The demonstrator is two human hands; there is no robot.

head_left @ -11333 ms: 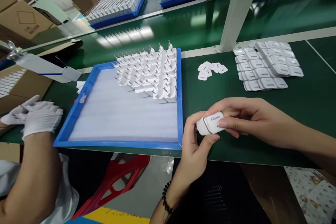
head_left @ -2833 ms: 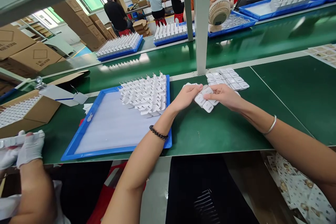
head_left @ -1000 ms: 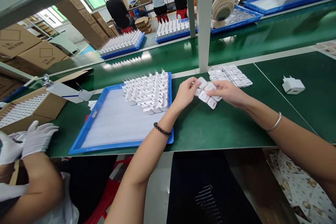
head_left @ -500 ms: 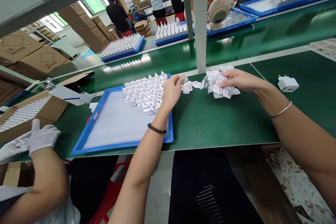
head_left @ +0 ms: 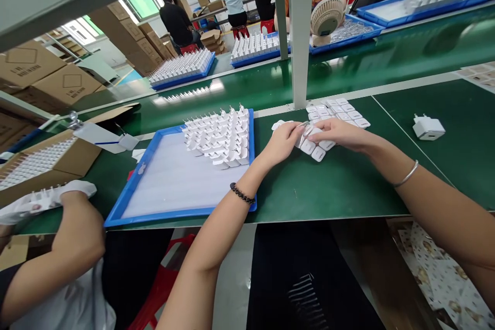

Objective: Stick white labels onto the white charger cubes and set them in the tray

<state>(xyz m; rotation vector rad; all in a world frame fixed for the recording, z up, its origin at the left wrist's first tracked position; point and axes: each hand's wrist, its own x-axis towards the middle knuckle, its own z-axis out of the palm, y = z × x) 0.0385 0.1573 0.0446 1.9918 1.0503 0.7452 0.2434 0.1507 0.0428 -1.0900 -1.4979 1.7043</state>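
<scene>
My left hand (head_left: 285, 140) pinches the near end of a sheet of white rounded-square stickers (head_left: 318, 153) that looks like clear film. Close beside it, my right hand (head_left: 340, 133) holds the same sheet between thumb and fingers. More such sticker sheets (head_left: 348, 111) lie flat behind my right hand, and a few pieces show behind my left. To the left, a blue-rimmed tray (head_left: 185, 213) carries rows of white plug chargers (head_left: 218, 134) on a white liner. A lone white plug charger (head_left: 428, 128) sits on the green bench at right.
A co-worker's gloved hands (head_left: 42, 200) are at the left by a cardboard box (head_left: 64, 167) of chargers. A white post (head_left: 299, 36) rises behind the stickers. Further back are more charger trays (head_left: 181, 69), a small fan (head_left: 327, 15) and several people.
My left hand has moved right, from the tray's corner to my right hand. My right hand has shifted slightly left and down. The sheets behind now lie flatter. The co-worker's hand has turned.
</scene>
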